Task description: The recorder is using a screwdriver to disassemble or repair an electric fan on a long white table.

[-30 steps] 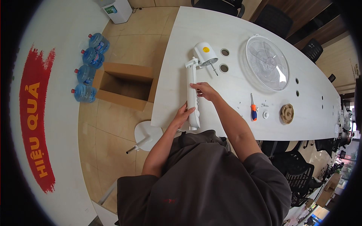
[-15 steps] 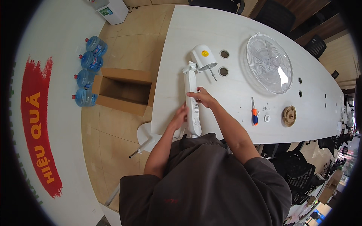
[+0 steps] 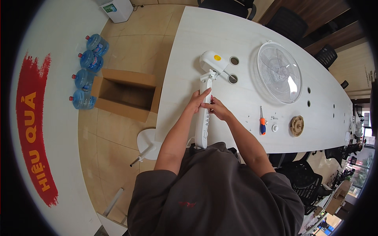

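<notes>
A long white fan control body [image 3: 202, 128] with a row of buttons lies between my hands, its lower end close to my shirt. My left hand [image 3: 197, 101] grips it from the left side, near the top. From the right, my right hand [image 3: 217, 108] closes on it just below. Joined at its upper end is the white fan motor head [image 3: 209, 61], which has a yellow sticker and a thin metal shaft pointing right over a table hole. Most of my fingertips are hidden around the body.
On the white table [image 3: 240, 118] are a fan grille with clear blades [image 3: 278, 72], a screwdriver [image 3: 262, 121], a white round nut [image 3: 275, 128], small screws and a tan round part [image 3: 297, 126]. Left on the floor stand an open carton [image 3: 126, 94], water bottles [image 3: 84, 99] and a white base [image 3: 146, 143].
My left hand has slid up the body from its lower part to near the top. The motor head has turned, so its shaft points more to the right.
</notes>
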`<control>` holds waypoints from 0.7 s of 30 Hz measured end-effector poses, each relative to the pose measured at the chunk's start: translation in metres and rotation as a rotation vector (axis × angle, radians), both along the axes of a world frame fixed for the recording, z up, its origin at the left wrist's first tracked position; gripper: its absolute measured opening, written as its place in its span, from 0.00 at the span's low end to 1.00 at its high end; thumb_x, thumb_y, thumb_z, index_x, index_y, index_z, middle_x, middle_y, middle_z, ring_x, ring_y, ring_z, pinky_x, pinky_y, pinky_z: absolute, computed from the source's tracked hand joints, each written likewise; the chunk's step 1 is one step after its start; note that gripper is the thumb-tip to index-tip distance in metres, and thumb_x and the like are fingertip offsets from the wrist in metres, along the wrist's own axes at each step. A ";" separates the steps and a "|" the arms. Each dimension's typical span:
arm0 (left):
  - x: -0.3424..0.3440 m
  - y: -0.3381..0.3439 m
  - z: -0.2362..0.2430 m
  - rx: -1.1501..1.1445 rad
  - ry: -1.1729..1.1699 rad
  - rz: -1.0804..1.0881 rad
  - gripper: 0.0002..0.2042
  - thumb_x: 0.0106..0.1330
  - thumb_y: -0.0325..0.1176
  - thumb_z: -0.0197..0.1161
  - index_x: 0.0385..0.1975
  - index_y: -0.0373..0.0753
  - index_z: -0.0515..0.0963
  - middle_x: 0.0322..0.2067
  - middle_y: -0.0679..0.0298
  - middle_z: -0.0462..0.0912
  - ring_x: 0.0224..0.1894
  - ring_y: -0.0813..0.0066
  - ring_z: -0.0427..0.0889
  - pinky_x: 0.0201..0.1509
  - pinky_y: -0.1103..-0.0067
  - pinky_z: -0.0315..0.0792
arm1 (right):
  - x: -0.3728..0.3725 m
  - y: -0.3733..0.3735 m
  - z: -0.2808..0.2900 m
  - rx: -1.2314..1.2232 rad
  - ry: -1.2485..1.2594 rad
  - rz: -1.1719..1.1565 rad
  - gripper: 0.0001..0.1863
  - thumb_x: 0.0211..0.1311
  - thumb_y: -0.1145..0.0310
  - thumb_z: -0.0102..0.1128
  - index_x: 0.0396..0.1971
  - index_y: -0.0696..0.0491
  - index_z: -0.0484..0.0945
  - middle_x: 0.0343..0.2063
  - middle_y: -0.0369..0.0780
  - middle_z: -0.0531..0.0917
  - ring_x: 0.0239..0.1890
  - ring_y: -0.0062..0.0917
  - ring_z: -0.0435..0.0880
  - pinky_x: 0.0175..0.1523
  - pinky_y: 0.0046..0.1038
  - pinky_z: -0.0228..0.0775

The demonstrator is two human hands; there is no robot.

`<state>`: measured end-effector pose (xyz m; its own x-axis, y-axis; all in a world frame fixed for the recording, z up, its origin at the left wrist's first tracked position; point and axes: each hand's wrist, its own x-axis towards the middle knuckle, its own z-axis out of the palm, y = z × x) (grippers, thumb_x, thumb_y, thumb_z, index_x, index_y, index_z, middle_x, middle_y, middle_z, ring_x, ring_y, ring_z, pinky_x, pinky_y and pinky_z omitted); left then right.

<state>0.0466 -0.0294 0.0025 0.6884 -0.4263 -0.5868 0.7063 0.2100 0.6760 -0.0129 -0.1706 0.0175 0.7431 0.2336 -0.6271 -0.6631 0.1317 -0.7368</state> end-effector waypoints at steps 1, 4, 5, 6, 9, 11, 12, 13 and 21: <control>-0.002 -0.002 0.004 -0.005 0.002 0.001 0.29 0.59 0.51 0.72 0.46 0.32 0.74 0.34 0.58 0.82 0.31 0.70 0.84 0.32 0.73 0.82 | -0.002 -0.003 -0.005 -0.003 0.014 0.000 0.32 0.56 0.58 0.73 0.55 0.55 0.67 0.47 0.40 0.77 0.49 0.27 0.77 0.52 0.34 0.69; -0.006 -0.003 0.014 0.019 -0.030 -0.013 0.28 0.59 0.51 0.72 0.46 0.33 0.74 0.33 0.58 0.82 0.31 0.71 0.84 0.32 0.74 0.82 | -0.010 -0.004 -0.010 0.017 -0.002 -0.079 0.31 0.56 0.59 0.72 0.53 0.57 0.67 0.45 0.39 0.77 0.47 0.25 0.77 0.51 0.31 0.68; -0.006 -0.002 0.013 0.024 -0.029 -0.019 0.28 0.59 0.51 0.72 0.46 0.33 0.74 0.33 0.58 0.82 0.31 0.71 0.84 0.32 0.74 0.82 | -0.011 -0.002 -0.011 0.016 -0.003 -0.077 0.31 0.56 0.59 0.72 0.53 0.57 0.67 0.45 0.39 0.77 0.47 0.25 0.77 0.51 0.31 0.68; -0.007 -0.003 0.012 0.028 -0.028 -0.026 0.27 0.59 0.52 0.72 0.46 0.33 0.75 0.33 0.58 0.82 0.31 0.71 0.84 0.32 0.74 0.82 | -0.012 -0.002 -0.011 0.013 -0.003 -0.072 0.31 0.57 0.59 0.72 0.53 0.57 0.67 0.45 0.39 0.77 0.46 0.25 0.77 0.50 0.31 0.69; -0.009 -0.003 0.009 0.031 -0.018 -0.046 0.26 0.62 0.50 0.69 0.45 0.31 0.74 0.35 0.57 0.81 0.32 0.71 0.84 0.33 0.73 0.82 | -0.015 -0.003 -0.011 0.009 -0.007 -0.070 0.31 0.57 0.59 0.72 0.53 0.58 0.67 0.44 0.39 0.77 0.45 0.24 0.77 0.49 0.29 0.68; -0.009 -0.006 0.007 0.037 -0.033 -0.042 0.26 0.63 0.50 0.69 0.45 0.31 0.74 0.35 0.57 0.81 0.32 0.71 0.84 0.33 0.73 0.82 | -0.016 -0.005 -0.011 0.010 -0.011 -0.075 0.31 0.57 0.59 0.72 0.52 0.58 0.67 0.43 0.39 0.77 0.44 0.23 0.77 0.48 0.28 0.68; -0.010 -0.007 0.007 0.044 -0.045 -0.036 0.26 0.63 0.50 0.69 0.45 0.31 0.74 0.35 0.57 0.81 0.33 0.71 0.84 0.33 0.73 0.82 | -0.016 -0.004 -0.009 0.012 -0.013 -0.088 0.30 0.57 0.59 0.72 0.52 0.58 0.67 0.43 0.39 0.77 0.44 0.23 0.77 0.47 0.28 0.68; -0.010 -0.007 0.007 0.044 -0.045 -0.038 0.26 0.63 0.50 0.69 0.45 0.31 0.74 0.35 0.57 0.81 0.33 0.71 0.84 0.33 0.73 0.82 | -0.017 -0.004 -0.008 0.015 -0.015 -0.101 0.30 0.57 0.59 0.72 0.52 0.58 0.67 0.42 0.39 0.77 0.43 0.23 0.77 0.47 0.28 0.68; -0.019 -0.013 -0.001 0.195 -0.158 -0.048 0.33 0.65 0.59 0.63 0.53 0.31 0.73 0.42 0.54 0.81 0.44 0.64 0.82 0.46 0.69 0.78 | -0.007 -0.031 0.008 -0.181 -0.003 0.106 0.37 0.56 0.54 0.73 0.56 0.62 0.66 0.43 0.43 0.78 0.44 0.27 0.78 0.50 0.32 0.73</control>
<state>0.0276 -0.0420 0.0018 0.7598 -0.3495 -0.5483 0.5949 0.0335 0.8031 -0.0203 -0.2019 0.0258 0.7225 0.1942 -0.6636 -0.6640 -0.0728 -0.7442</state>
